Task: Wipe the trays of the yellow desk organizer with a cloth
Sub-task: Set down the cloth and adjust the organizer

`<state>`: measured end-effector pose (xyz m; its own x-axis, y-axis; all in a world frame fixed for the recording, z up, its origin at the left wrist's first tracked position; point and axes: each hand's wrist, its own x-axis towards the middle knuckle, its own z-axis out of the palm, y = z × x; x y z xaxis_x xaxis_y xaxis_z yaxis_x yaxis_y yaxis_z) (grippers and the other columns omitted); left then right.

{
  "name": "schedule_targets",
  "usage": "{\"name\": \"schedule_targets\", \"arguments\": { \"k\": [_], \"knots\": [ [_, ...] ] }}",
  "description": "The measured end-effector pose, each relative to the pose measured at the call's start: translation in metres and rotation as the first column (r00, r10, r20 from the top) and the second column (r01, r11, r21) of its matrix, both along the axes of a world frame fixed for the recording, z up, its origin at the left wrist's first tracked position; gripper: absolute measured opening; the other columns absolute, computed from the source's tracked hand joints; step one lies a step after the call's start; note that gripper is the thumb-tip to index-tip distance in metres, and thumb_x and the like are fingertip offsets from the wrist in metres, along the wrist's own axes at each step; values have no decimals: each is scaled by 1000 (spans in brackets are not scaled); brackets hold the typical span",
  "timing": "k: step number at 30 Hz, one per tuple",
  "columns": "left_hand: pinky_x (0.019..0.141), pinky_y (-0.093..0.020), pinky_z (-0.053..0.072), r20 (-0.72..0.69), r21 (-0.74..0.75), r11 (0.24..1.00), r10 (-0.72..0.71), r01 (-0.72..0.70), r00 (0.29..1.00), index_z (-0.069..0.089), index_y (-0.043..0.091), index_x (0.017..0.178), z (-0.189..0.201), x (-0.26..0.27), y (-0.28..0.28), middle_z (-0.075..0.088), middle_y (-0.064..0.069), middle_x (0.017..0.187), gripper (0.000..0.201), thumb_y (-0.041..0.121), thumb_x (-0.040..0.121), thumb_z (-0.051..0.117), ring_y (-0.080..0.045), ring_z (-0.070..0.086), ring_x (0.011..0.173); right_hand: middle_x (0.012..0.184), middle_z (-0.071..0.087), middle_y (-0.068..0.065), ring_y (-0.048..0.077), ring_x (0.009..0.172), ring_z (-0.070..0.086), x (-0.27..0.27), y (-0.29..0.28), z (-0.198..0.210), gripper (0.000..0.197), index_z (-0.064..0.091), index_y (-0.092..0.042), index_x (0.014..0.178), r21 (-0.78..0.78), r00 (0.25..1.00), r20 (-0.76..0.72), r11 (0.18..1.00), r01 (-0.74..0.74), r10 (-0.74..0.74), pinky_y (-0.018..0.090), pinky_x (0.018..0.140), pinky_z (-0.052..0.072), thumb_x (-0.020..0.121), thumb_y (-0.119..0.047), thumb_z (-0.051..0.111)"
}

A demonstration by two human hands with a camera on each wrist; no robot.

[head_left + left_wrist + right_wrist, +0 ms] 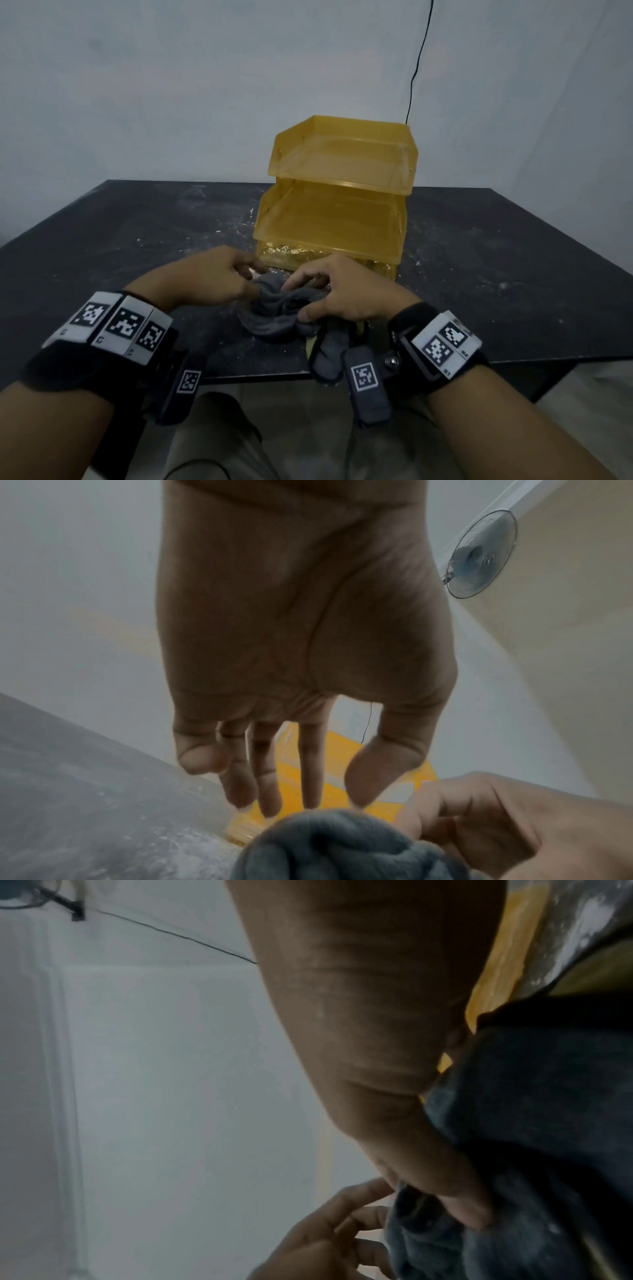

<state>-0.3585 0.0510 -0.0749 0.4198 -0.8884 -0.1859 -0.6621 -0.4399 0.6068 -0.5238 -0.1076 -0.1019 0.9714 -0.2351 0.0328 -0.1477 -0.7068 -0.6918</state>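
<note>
The yellow desk organizer stands at the middle of the black table, three trays stacked and open toward me. Its bottom tray shows glittering crumbs. A bunched grey cloth lies just in front of it, with one end hanging over the table's front edge. My right hand grips the cloth, thumb pressed on top and fingers curled into the folds. My left hand hovers at the cloth's left side; in the left wrist view the left hand has loosely straight fingers holding nothing, just above the cloth.
White dust and specks cover the table around the organizer. A thin black cable runs down the wall behind it. A wall fan shows in the left wrist view. The table's front edge is close to my wrists, with my legs below it.
</note>
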Motion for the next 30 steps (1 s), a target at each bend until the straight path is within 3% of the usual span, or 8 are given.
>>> {"name": "schedule_targets", "arguments": {
  "k": [6, 9, 12, 15, 17, 23, 26, 30],
  "knots": [
    [62, -29, 46, -215, -157, 964, 178, -214, 960, 68, 8, 107, 11, -22, -36, 70, -1, 92, 20, 11, 92, 56, -20, 64, 74, 106, 69, -13, -2, 86, 63, -26, -28, 12, 21, 74, -26, 103, -130, 895, 343, 929, 346, -285, 9, 71, 47, 88, -12, 70],
    [57, -31, 40, -490, -1, 962, 237, -273, 839, 48, -3, 124, 13, -32, -57, 72, -20, 102, 34, 15, 95, 51, -25, 60, 67, 109, 61, -7, 6, 95, 57, -36, -52, 17, 27, 68, -23, 103, -219, 668, 587, 705, 675, -457, 18, 85, 49, 88, -3, 59],
    [56, -31, 38, -629, 67, 939, 302, -338, 717, 32, -1, 134, 17, -32, -74, 68, -29, 107, 47, 16, 94, 50, -27, 57, 63, 100, 56, -3, 15, 89, 56, -49, -79, 20, 15, 55, -19, 102, -112, 466, 523, 484, 868, -714, 28, 75, 47, 91, -23, 65],
    [57, -33, 42, -688, 69, 921, 323, -384, 650, 32, 8, 137, 16, -30, -85, 67, -30, 110, 49, 15, 92, 52, -29, 58, 68, 74, 56, -3, 14, 67, 53, -51, -97, 17, 33, 51, -17, 80, -138, 545, 289, 529, 837, -787, 30, 60, 39, 97, -45, 57],
    [57, -32, 43, -679, 66, 913, 337, -402, 652, 35, 8, 136, 13, -30, -88, 65, -29, 112, 49, 13, 90, 52, -29, 58, 72, 61, 50, -1, 13, 54, 46, -47, -96, 16, 45, 46, -16, 62, -172, 634, 271, 611, 772, -724, 26, 55, 34, 103, -36, 46],
    [58, -31, 43, -701, 20, 866, 369, -500, 610, 40, 3, 123, 8, -23, -86, 55, -23, 113, 35, 1, 88, 47, -28, 57, 79, 49, 44, 0, 15, 44, 40, -37, -74, 19, 47, 49, -13, 51, -195, 675, 341, 653, 732, -655, 24, 45, 36, 97, -24, 48],
    [56, -28, 34, -631, -14, 855, 395, -519, 668, 44, 3, 94, 6, -15, -82, 43, -14, 84, 14, -7, 86, 40, -21, 42, 64, 46, 41, -3, 12, 39, 35, -33, -53, 13, 46, 50, -15, 51, -171, 725, 352, 721, 671, -591, 25, 46, 38, 96, -22, 49],
    [51, -29, 34, -376, -80, 863, 438, -500, 816, 39, 8, 67, 6, -5, -75, 40, -9, 69, 29, -15, 86, 39, -19, 35, 57, 50, 42, -1, 13, 43, 34, -26, -44, 12, 42, 48, -10, 54, -193, 755, 417, 763, 617, -506, 31, 48, 36, 93, -25, 51]
  ]
}}
